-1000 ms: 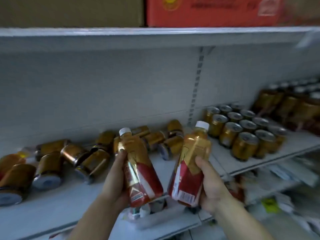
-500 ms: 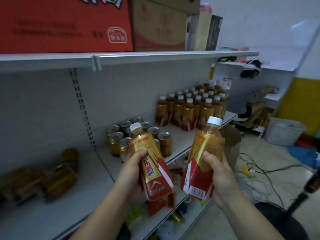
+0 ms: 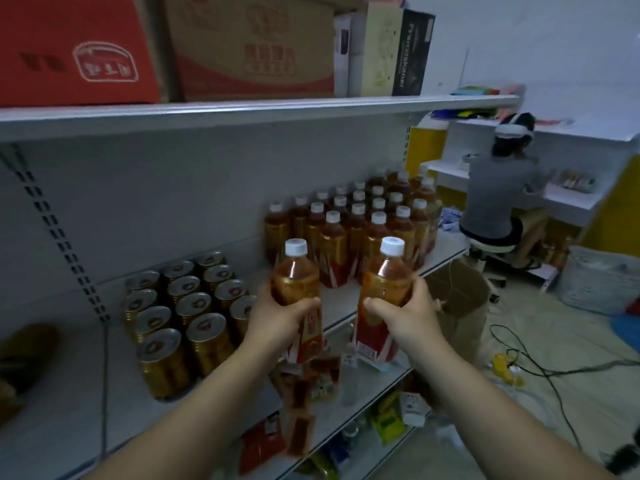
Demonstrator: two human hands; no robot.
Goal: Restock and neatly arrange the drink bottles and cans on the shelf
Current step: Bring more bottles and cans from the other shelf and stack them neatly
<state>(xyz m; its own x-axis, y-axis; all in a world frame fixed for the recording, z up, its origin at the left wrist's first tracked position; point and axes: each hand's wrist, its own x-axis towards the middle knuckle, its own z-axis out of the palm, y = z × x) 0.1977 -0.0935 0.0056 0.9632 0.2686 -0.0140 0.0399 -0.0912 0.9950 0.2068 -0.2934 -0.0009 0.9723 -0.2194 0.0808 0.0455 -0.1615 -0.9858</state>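
My left hand (image 3: 282,320) grips an amber drink bottle (image 3: 295,282) with a white cap and a red-gold label, held upright. My right hand (image 3: 405,317) grips a second bottle of the same kind (image 3: 384,285), also upright. Both bottles hover above the front of the grey shelf (image 3: 83,403), between a block of upright gold cans (image 3: 187,313) on the left and rows of standing bottles (image 3: 360,223) at the right back. Toppled cans (image 3: 20,351) lie blurred at the far left edge.
Red and brown cartons (image 3: 166,46) fill the shelf above. Packets lie on the lower shelf (image 3: 329,410). A cardboard bin (image 3: 457,296) stands by the shelf end. A seated person (image 3: 498,202) works at a white counter; cables, a yellow plug and a basket (image 3: 599,282) are on the floor.
The view has swung right along the shelf, from the toppled cans to the standing bottle rows. Both hands moved with it and brought the two bottles more upright.
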